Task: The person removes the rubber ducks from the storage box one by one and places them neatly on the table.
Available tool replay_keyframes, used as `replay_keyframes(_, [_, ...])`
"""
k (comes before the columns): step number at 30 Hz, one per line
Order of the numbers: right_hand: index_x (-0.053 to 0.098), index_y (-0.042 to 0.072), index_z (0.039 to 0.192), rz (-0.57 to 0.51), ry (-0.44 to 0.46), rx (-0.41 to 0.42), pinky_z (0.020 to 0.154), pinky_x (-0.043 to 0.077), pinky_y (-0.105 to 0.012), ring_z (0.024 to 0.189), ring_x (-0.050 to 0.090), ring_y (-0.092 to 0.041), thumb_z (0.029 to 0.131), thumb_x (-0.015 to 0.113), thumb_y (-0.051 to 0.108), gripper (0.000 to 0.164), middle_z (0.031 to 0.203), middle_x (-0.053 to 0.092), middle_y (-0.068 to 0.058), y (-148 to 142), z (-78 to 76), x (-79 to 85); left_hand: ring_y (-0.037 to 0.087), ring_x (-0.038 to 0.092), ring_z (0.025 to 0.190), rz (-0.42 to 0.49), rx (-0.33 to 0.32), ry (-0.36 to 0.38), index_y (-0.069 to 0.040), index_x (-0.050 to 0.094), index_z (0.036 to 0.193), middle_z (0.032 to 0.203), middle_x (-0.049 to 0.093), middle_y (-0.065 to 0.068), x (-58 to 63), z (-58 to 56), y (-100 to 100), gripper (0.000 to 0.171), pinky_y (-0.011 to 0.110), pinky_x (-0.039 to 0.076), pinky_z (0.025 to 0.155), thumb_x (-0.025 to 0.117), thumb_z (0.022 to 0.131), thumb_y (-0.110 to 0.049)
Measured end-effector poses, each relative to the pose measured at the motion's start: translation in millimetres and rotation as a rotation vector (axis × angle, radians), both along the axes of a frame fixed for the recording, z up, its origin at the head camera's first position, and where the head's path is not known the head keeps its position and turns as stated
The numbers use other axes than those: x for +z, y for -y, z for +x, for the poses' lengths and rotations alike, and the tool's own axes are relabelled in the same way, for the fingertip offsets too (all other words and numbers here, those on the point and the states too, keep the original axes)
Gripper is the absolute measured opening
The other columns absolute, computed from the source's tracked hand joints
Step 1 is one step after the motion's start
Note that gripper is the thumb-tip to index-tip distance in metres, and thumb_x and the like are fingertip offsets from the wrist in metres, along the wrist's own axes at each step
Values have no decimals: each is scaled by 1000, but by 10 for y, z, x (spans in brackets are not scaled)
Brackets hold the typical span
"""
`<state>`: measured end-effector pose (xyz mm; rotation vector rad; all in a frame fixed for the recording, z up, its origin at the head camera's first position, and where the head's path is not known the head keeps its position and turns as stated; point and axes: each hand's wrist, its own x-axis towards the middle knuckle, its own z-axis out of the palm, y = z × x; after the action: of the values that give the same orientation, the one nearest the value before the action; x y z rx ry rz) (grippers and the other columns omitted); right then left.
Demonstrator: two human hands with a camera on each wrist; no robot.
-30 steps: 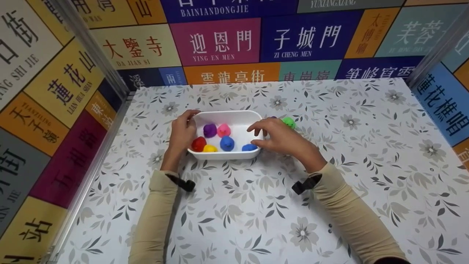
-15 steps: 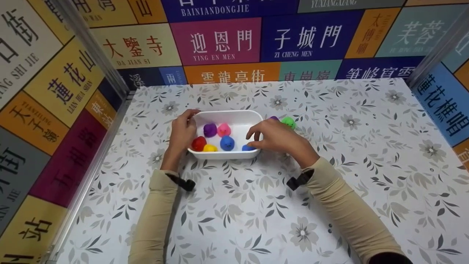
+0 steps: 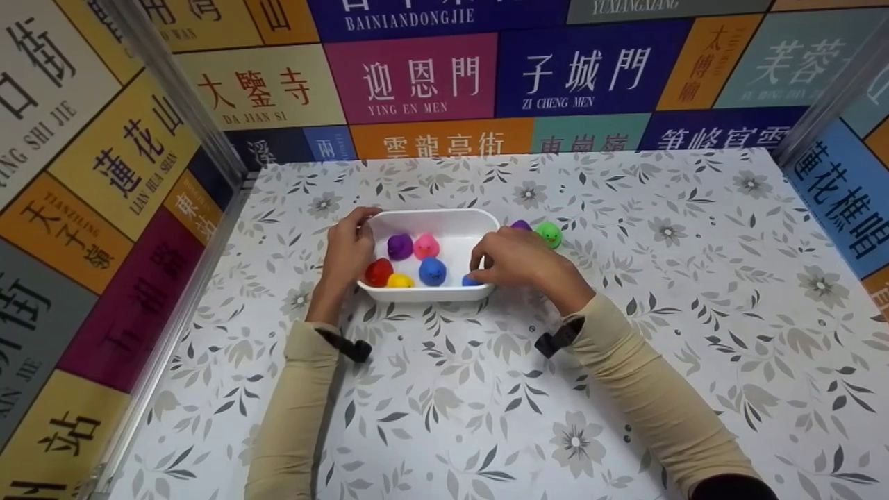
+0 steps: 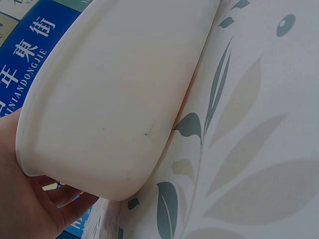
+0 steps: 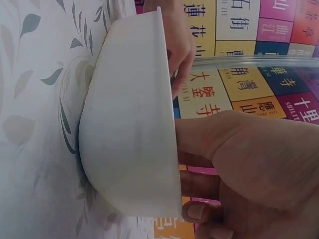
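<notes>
In the head view, a white plastic tub (image 3: 430, 295) stands on the table with small toy ducks in it. My left hand (image 3: 347, 250) grips its left end, fingers along the outside in the left wrist view. Inside are a purple duck (image 3: 399, 247), a pink duck (image 3: 426, 246), a red duck (image 3: 379, 273), a yellow duck (image 3: 400, 280) and a blue duck (image 3: 432, 271). Over the right rim reaches my right hand (image 3: 517, 260), thumb and fingers pinching a second blue duck (image 3: 469, 280) in the front right corner. The tub wall (image 5: 129, 114) hides that duck in the right wrist view.
Just beyond my right hand, a green duck (image 3: 549, 235) and a partly covered purple duck (image 3: 521, 226) sit on the table outside the tub. A floral cloth (image 3: 444, 417) covers the tabletop. Panels with printed characters (image 3: 410, 80) stand around the back and sides.
My right hand has moved slightly left and its thumb and fingers have closed in on the corner blue duck. The left hand and the tub have stayed in place.
</notes>
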<state>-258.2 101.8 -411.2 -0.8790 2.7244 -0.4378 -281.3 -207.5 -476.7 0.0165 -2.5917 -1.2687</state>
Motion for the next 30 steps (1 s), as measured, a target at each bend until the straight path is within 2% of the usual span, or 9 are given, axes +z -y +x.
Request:
replay_keyframes(5, [85,18,114,-71,8,-3,85,56,-46,98,72,-26,101,76,33,22,104,83,-5,-33,-3,-16,27,65,105,-1,-8,5,-13,73,135,129,76,12,7,6,-3,40,44,52,103,47,106,-5])
replay_keyframes(11, [84,16,118,-190,1,-47,94,53,-47,105,70,-28,105,70,33,25,109,81,-5,-85,-9,-64,28,64,104,1,-12,0,-13,73,135,127,76,12,12,0,0,41,44,52,101,47,105,-5])
replay_keyframes(18, [81,16,120,-334,-4,-100,80,50,-40,87,65,-23,108,66,31,25,106,78,-4,-150,-2,-129,25,66,107,15,-4,13,-14,73,136,128,76,11,-3,10,-7,40,43,53,103,47,106,-5])
replay_keyframes(20, [81,16,120,-378,-15,-111,80,51,-39,88,66,-22,108,66,31,25,106,78,-5,-167,-8,-150,26,67,106,15,-4,12,-14,73,135,126,76,11,-6,15,-8,40,43,53,102,47,106,-6])
replay_keyframes(24, [81,15,120,-483,-13,-122,84,55,-37,94,71,-22,109,66,33,26,110,80,-5,-182,-8,-160,26,66,106,21,0,25,-14,73,136,127,76,11,-4,20,-2,40,42,53,102,47,105,-6])
replay_keyframes(30, [79,12,120,-642,64,-147,77,64,-38,91,78,-25,108,67,33,27,107,80,-5,-162,23,-123,27,65,108,17,-4,28,-14,72,137,129,75,11,9,16,-1,41,43,52,105,47,106,-6])
